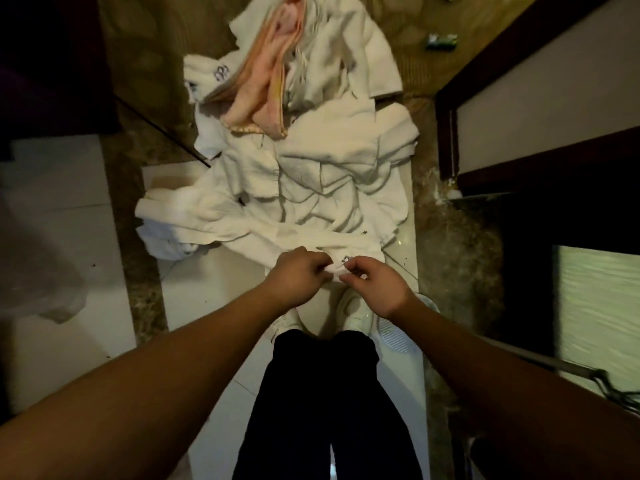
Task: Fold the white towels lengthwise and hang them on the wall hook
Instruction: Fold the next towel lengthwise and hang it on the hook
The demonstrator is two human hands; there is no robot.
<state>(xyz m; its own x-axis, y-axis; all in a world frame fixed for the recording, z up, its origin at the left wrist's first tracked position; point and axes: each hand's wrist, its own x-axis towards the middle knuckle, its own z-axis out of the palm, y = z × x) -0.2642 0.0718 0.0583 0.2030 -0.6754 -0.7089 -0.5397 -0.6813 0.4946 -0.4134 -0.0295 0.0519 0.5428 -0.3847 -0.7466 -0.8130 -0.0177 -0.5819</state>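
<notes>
Both hands meet low in front of the person, just above the near edge of the heap of white towels (294, 188) that lies on the floor. The left hand (294, 277) has its fingers curled inward and pinches the hem of the nearest towel between thumb and fingertips, knuckles turned up toward the camera. The right hand (372, 285) does the same from the other side: its fingers are bent and its thumb and forefinger nip the same edge of cloth, close to a small dark embroidered mark (345, 260) on the fabric. The two hands sit just beside each other, nearly touching, with a short bit of the towel's edge showing between them. Neither hand is spread; both are closed on the cloth in a fine pinch rather than a full grasp.

The towels lie crumpled and overlapping, running from the hands away up the view across pale tiles and a band of brown speckled stone floor (145, 237). A pink towel (263, 84) lies bunched on top of the far part of the heap. Below the hands, the person's dark trousers (325, 403) and pale shoes (353, 310) show, the shoes standing just short of the towel's edge. A small green object (441, 40) lies on the stone floor, well apart from the heap, to the upper right
</notes>
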